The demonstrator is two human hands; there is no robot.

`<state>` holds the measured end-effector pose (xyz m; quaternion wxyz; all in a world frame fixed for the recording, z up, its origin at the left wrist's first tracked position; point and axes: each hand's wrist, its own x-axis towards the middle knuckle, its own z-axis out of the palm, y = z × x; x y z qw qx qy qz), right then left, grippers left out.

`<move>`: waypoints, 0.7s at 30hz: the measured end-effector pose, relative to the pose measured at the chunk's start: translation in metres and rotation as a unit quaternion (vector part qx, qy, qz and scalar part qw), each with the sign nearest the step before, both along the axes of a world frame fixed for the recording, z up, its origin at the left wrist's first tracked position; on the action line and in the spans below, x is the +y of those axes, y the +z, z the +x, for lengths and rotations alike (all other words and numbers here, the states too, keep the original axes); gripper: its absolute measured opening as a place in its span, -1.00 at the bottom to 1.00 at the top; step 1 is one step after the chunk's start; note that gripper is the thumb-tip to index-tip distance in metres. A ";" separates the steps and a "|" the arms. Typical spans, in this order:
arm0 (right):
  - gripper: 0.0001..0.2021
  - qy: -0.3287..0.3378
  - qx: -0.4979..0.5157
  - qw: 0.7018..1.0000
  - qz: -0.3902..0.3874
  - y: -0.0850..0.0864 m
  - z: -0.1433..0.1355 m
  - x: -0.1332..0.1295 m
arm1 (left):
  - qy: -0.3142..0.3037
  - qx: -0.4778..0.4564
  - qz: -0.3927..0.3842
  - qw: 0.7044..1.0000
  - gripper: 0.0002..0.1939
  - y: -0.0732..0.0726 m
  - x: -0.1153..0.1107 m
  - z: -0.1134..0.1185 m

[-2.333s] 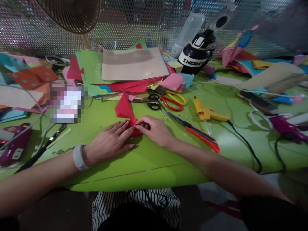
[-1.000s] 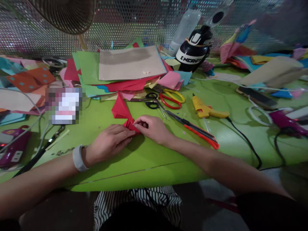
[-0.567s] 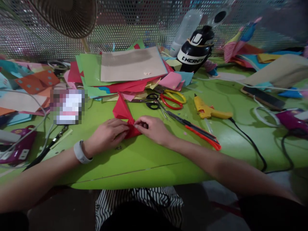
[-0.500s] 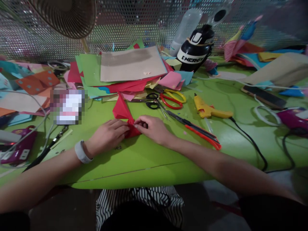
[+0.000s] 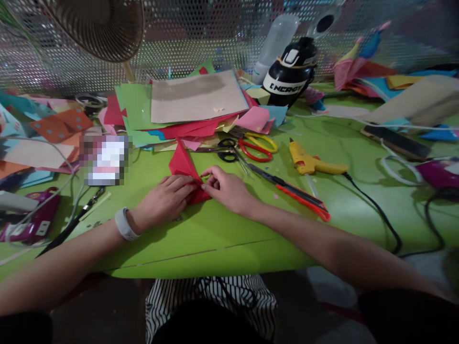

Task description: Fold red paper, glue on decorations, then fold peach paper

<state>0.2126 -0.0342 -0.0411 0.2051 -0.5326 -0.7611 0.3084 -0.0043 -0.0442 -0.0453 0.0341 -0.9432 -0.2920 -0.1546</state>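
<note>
A perforated screen (image 5: 201, 33) rose beyond the green tabletop (image 5: 222, 229), with one fan (image 5: 103, 28) behind-left of the paper stack (image 5: 197, 100)! In front of that stack lay one folded red paper (image 5: 182, 160), left hand (image 5: 167, 196) laid across it, right hand (image 5: 229, 191) loosely curled at its edge, any pinch unclear; one glue gun (image 5: 308, 162), one cutter (image 5: 292, 193) sat front-right of the stack.

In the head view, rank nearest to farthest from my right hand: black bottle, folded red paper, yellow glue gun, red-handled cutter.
1. Folded red paper, at your right hand.
2. Red-handled cutter, to the right.
3. Yellow glue gun, farther right.
4. Black bottle, back right.
</note>
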 end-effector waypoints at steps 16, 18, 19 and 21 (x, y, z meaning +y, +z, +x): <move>-0.86 -0.015 0.090 0.995 -0.042 -0.003 0.006 0.007 | -0.013 0.020 -0.039 0.999 -0.60 0.001 0.003 0.000; -0.89 -0.033 0.135 0.986 -0.092 0.001 0.011 0.009 | -0.019 0.028 -0.042 0.999 -0.58 0.002 0.004 0.000; -0.91 -0.041 0.155 0.978 -0.133 0.003 0.014 0.010 | -0.022 0.033 -0.044 0.998 -0.57 0.003 0.005 0.000; -0.95 -0.045 0.185 0.954 -0.233 0.008 0.019 0.011 | -0.029 0.044 -0.054 0.997 -0.54 0.004 0.006 -0.001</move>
